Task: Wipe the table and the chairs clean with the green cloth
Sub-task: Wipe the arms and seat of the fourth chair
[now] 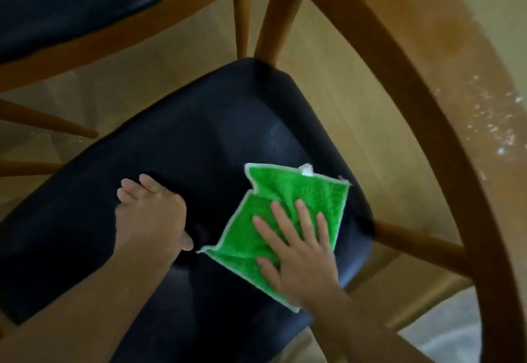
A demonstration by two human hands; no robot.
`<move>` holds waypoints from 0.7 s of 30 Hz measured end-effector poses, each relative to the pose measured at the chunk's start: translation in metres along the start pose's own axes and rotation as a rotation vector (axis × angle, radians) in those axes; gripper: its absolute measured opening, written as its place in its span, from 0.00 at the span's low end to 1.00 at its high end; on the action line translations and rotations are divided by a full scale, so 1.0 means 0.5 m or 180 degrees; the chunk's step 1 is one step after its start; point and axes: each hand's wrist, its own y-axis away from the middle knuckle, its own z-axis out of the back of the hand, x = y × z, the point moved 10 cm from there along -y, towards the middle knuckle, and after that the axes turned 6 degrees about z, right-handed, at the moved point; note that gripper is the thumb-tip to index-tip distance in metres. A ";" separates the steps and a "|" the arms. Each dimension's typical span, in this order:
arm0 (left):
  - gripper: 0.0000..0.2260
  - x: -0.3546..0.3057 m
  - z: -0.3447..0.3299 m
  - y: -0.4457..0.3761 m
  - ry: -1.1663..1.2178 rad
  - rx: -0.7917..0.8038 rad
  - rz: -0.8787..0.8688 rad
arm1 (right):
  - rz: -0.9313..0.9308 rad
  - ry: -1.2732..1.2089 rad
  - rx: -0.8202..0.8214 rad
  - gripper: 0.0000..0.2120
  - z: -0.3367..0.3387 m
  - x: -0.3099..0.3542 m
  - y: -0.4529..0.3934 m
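The right hand [296, 251] is pressing flat, fingers spread, on the green cloth [285, 206] near the seat's [199, 134] right edge, probably to wipe it, while the left hand [151, 214], fingers together, is resting on the seat's middle, likely steadying the chair.

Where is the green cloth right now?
In the head view, the green cloth lies on the right part of the near chair's dark seat, pressed flat under the right hand.
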 end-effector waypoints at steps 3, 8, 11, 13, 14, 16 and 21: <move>0.60 -0.001 -0.011 -0.005 -0.0022 0.0033 0.0063 | -0.0632 0.0067 -0.0142 0.34 0.020 -0.132 -0.033; 0.54 -0.008 -0.004 -0.005 -0.0063 -0.0080 -0.0028 | -0.2533 -0.0466 -0.0562 0.30 0.037 -0.227 -0.006; 0.53 -0.007 0.004 0.001 -0.0052 -0.0225 -0.0104 | -0.2773 -0.0460 -0.0346 0.31 0.003 -0.123 0.084; 0.53 -0.006 0.007 0.004 -0.0009 -0.0250 -0.0122 | -0.3089 -0.0683 -0.0068 0.32 -0.032 -0.023 0.148; 0.53 -0.006 0.008 0.007 -0.0003 -0.0257 -0.0135 | -0.3245 -0.0863 0.0091 0.33 -0.049 0.030 0.167; 0.52 -0.007 0.011 0.008 -0.0003 -0.0308 -0.0157 | -0.3395 -0.1219 0.0335 0.35 -0.082 0.124 0.179; 0.62 0.009 0.002 0.010 0.0369 -0.0301 -0.0031 | -0.3698 -0.1136 0.0246 0.38 -0.092 0.077 0.170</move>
